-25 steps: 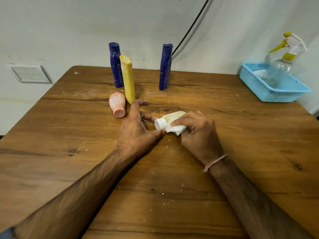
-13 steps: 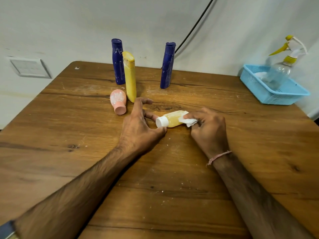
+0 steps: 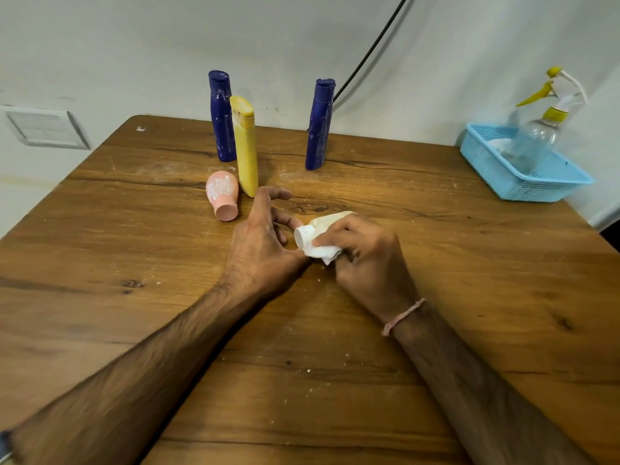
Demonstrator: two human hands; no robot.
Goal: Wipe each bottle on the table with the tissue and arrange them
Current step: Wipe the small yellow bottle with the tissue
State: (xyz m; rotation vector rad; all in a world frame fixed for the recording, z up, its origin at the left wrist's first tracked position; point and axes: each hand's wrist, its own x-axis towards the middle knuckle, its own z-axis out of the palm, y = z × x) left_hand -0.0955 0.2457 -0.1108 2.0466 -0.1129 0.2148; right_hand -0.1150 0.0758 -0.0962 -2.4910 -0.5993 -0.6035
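Observation:
A small pale yellow bottle (image 3: 327,220) with a white cap lies on its side in the middle of the wooden table (image 3: 469,297). My left hand (image 3: 263,243) pinches its cap end between thumb and fingers. My right hand (image 3: 367,260) presses a crumpled white tissue (image 3: 322,252) against the bottle near the cap and covers most of its body. Behind stand two dark blue bottles (image 3: 221,117) (image 3: 320,125) and a tall yellow bottle (image 3: 246,146). A small pink bottle (image 3: 223,194) lies on its side beside the yellow one.
A light blue plastic basket (image 3: 523,182) sits at the table's back right edge, holding a clear spray bottle (image 3: 540,129) with a yellow trigger. A black cable (image 3: 369,52) runs down the wall behind the right blue bottle. White specks dot the tabletop.
My right hand slid the tissue along the small bottle, out toward its base and then back to the cap end. My left hand stayed on the cap.

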